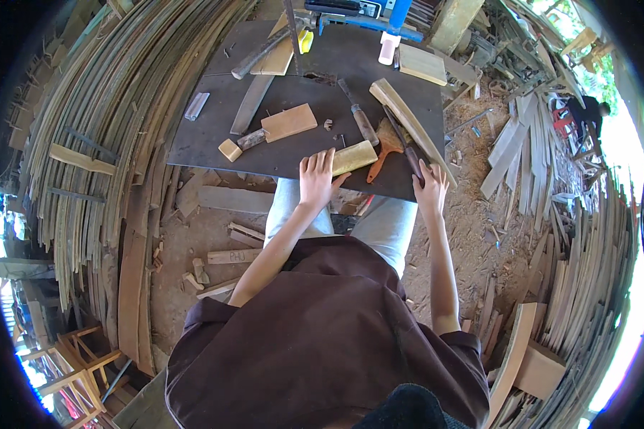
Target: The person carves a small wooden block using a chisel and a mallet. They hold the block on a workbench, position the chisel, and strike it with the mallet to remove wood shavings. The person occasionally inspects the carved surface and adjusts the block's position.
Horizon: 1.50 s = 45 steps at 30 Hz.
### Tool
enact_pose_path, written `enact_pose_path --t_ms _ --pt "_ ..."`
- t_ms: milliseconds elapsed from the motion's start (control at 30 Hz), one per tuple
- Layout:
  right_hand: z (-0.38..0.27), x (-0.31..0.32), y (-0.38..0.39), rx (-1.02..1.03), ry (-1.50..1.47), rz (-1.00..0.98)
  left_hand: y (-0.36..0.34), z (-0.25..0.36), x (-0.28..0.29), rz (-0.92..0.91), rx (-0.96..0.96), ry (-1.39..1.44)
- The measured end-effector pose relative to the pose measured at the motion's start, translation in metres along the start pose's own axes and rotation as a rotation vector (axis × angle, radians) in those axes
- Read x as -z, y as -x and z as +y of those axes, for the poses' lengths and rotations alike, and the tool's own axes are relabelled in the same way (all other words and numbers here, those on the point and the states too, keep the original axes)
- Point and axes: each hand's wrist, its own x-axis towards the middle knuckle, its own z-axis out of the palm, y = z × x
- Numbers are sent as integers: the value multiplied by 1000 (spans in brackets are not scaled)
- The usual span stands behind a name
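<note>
At the table's near edge, my left hand (pixel 318 176) is wrapped round one end of a short wooden block (pixel 354 159), which lies on the dark tabletop. My right hand (pixel 431 189) grips the near end of a long, dark, narrow tool (pixel 412 156); its far end tapers, and I cannot tell its exact kind. Between the block and that tool lies a brush (pixel 386 149) with an orange handle. A long wooden strip (pixel 408 118) slants along the tool's right side. Just beyond the block rests a chisel (pixel 363 121) with a wooden handle.
On the table (pixel 215 150) are a flat wooden piece (pixel 290 123), a small wood block (pixel 230 150), a hammer (pixel 268 53) and a pale board (pixel 422 64). Blue equipment (pixel 397 21) stands at the far edge. Stacked planks (pixel 100 143) line the left; shavings (pixel 472 171) cover the floor.
</note>
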Motion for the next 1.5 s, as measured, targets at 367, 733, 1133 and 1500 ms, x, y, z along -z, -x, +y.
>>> enact_pose_path --t_ms 367,733,1133,1500 --pt "-88 -74 -121 44 -495 -56 -2 -1 -5 44 -47 -53" --pt "-91 -74 -157 -97 -443 -248 -1 -4 -8 10 -44 -60" --pt "-80 121 -49 -450 -1201 -110 -35 -50 42 -384 -144 323" --pt "-94 155 18 -510 -1046 -194 -45 -65 38 -338 -272 169"
